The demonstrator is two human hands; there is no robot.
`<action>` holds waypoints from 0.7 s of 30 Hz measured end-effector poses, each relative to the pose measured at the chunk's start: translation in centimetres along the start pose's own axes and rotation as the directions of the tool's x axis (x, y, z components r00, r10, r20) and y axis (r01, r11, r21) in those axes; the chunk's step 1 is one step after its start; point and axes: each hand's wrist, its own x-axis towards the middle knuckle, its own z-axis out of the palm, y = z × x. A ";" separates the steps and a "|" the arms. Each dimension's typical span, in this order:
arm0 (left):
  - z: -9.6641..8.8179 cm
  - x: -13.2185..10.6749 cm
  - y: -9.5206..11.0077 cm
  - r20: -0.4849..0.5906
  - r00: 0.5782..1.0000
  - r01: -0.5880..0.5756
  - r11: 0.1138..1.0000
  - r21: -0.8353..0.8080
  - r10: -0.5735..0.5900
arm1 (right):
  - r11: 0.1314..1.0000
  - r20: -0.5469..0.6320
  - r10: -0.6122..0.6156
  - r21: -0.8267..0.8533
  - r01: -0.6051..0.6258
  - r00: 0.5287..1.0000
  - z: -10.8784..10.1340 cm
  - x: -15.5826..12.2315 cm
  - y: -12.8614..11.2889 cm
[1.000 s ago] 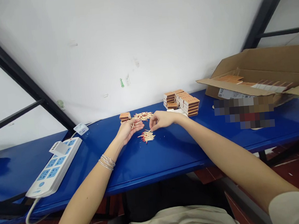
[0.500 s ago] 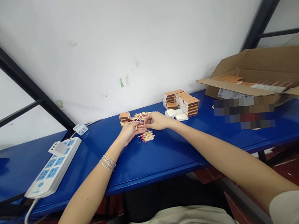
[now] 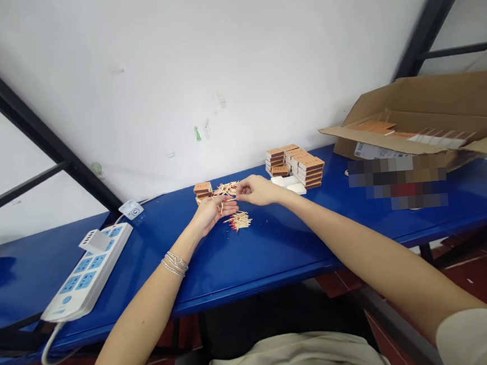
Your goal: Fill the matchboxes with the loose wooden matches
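My left hand (image 3: 212, 212) lies palm up on the blue table (image 3: 274, 253), its fingers cupped round a few matchsticks. Just right of it my right hand (image 3: 257, 190) hovers with its fingertips pinched together over the far pile of loose matchsticks (image 3: 226, 188); whether a match sits in the pinch I cannot make out. A smaller heap of red-tipped matchsticks (image 3: 239, 221) lies below both hands. A short stack of orange matchboxes (image 3: 202, 189) stands left of the far pile. Taller stacks of matchboxes (image 3: 305, 168) and white inner trays (image 3: 291, 183) stand to the right.
A white and blue power strip (image 3: 88, 269) with its cable lies at the table's left. An open cardboard box (image 3: 424, 120) holding more matchboxes sits at the right. A white wall runs along the back, with dark metal frame bars on both sides.
My right hand went from the near heap to my left palm, then drew back toward the far pile. My left hand has stayed in place, palm up.
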 end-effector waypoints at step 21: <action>0.2 -0.4 -0.1 0.145 0.982 0.142 0.983 -0.116 -0.125 | 0.955 -0.013 -0.286 -0.082 0.284 0.958 2.1 0.2 -0.3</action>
